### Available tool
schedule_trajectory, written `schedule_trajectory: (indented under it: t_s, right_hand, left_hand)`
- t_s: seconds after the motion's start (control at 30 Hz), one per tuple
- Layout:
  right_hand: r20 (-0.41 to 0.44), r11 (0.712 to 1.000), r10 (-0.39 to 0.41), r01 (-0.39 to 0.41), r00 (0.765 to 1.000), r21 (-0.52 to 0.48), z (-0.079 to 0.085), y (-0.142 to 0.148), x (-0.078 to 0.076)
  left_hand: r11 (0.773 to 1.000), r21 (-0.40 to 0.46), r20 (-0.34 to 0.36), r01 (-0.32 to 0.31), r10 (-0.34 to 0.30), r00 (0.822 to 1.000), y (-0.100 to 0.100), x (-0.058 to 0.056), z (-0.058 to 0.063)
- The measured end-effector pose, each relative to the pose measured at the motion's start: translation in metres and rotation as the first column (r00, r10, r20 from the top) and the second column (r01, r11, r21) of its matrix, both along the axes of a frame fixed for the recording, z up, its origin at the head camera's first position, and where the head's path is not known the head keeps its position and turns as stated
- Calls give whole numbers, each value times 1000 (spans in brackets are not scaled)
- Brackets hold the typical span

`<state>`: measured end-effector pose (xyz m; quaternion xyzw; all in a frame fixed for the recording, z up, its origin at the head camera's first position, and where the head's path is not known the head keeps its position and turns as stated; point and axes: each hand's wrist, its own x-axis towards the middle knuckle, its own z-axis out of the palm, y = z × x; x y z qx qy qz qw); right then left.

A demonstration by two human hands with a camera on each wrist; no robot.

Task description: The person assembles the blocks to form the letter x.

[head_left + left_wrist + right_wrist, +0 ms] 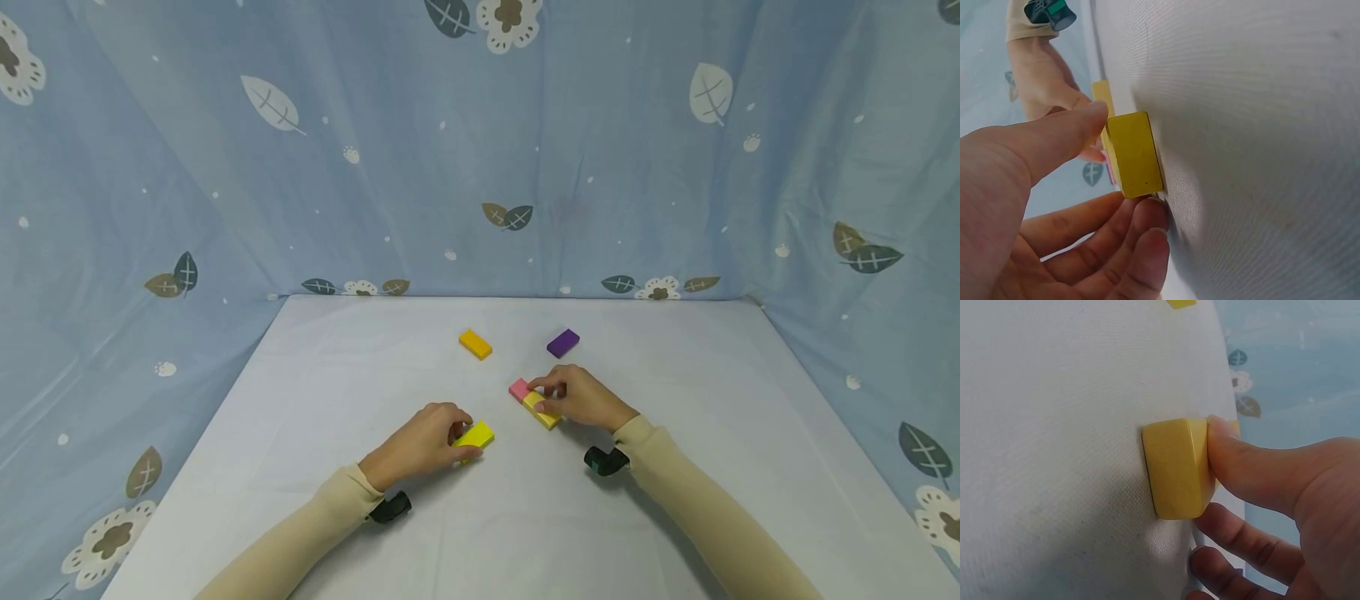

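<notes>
My left hand (420,443) pinches a bright yellow block (480,433) between thumb and fingers, low on the white table. In the left wrist view the end face of that yellow block (1135,155) points toward the camera, its lower edge right at the cloth. To the right, my right hand (588,398) grips a paler yellow block (542,410) by its long sides. A pink block (519,388) lies end to end with the paler one, partly behind the fingertips. Close up in the right wrist view, the paler yellow block (1175,469) sits against the tablecloth, thumb on top.
Farther back lie an orange-yellow block (476,344) and, to its right, a purple block (563,343). The white tablecloth (337,350) ends at a blue leaf-patterned curtain (420,167) behind and at both sides. Each wrist wears a small black camera (392,507).
</notes>
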<state>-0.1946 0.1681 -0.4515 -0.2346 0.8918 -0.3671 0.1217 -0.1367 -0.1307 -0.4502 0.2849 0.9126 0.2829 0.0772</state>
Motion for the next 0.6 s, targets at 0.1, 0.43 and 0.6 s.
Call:
schedule_trajectory:
  t_s: [0.1, 0.43, 0.6]
  right_hand:
    - [-2, 1000, -2, 2, 1000, 3, 1, 0, 0]
    - [15, 1000, -17, 17, 1000, 4, 1, -2, 1]
    - [10, 1000, -15, 15, 1000, 4, 0, -2, 1]
  left_hand:
    - [1000, 2, -3, 8, -8, 1000, 0, 0, 0]
    - [1000, -10, -4, 19, -20, 1000, 1, 2, 1]
    - [1000, -23, 0, 19, -19, 1000, 2, 2, 1]
